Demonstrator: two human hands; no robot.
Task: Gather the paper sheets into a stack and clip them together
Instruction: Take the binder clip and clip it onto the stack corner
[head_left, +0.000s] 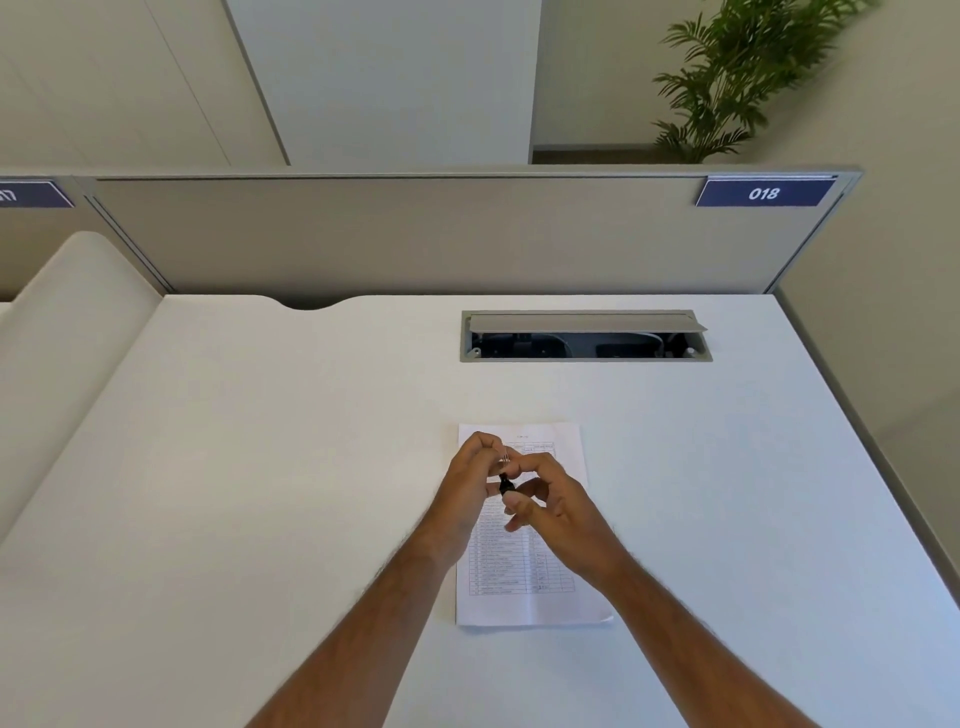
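On the left of the scene the white, matte-topped table (234, 467) lies bare, with a beige curved panel beside it. Moving toward the middle, the left hand (470, 480) hovers above the upper left part of the white printed paper sheets (550, 597), its fingers (485, 441) curled and pinched on the silver wire handles of a small black metal binder clip (505, 480). The clip is lifted clear of the paper, held between both hands, so it bites on nothing yet.

The gathering looks done: the sheets lie as one squared stack on the table, near the front edge and slightly right of centre, with only a thin sliver of a lower sheet peeking out at the bottom right corner. What remains, by my reading, is the clipping itself: opening the clip and pushing it over an edge.

The stack's long axis runs from near to far, away from the person, its printed header at the far end and its table of lines running down toward the body. The clip seems to stand with its handles up and far, its black body lower and nearer; the mouth is too small to read.

To the right, the right hand (550, 499) meets the left, thumb and forefinger closed on the clip's black body, the other fingers loosely spread. Beyond it, an open grey cable hatch (584, 335) sits in the table.
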